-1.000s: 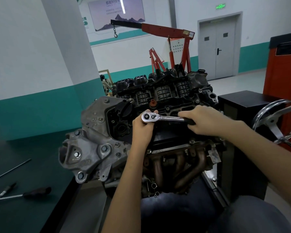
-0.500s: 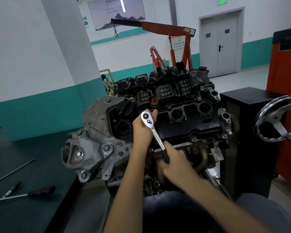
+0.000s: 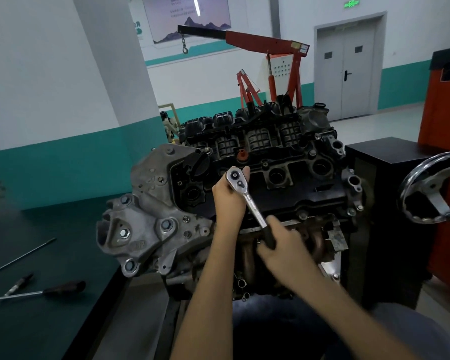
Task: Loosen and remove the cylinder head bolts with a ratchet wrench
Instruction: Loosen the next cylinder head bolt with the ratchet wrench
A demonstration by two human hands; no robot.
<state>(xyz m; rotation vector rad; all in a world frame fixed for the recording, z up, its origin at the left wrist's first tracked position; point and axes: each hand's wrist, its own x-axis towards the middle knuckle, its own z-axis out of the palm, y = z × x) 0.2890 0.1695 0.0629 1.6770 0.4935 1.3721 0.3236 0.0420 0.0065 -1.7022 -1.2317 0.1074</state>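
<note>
As the chrome ratchet wrench (image 3: 253, 207) sits on the black engine top (image 3: 296, 196), its handle slanting down and right toward the person, the left hand (image 3: 229, 201) cups its round head while the right hand (image 3: 283, 252) grips the handle end.

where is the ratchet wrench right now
In the head view the ratchet wrench is centre frame over the engine, left hand holding its head, right hand gripping its handle.
</note>
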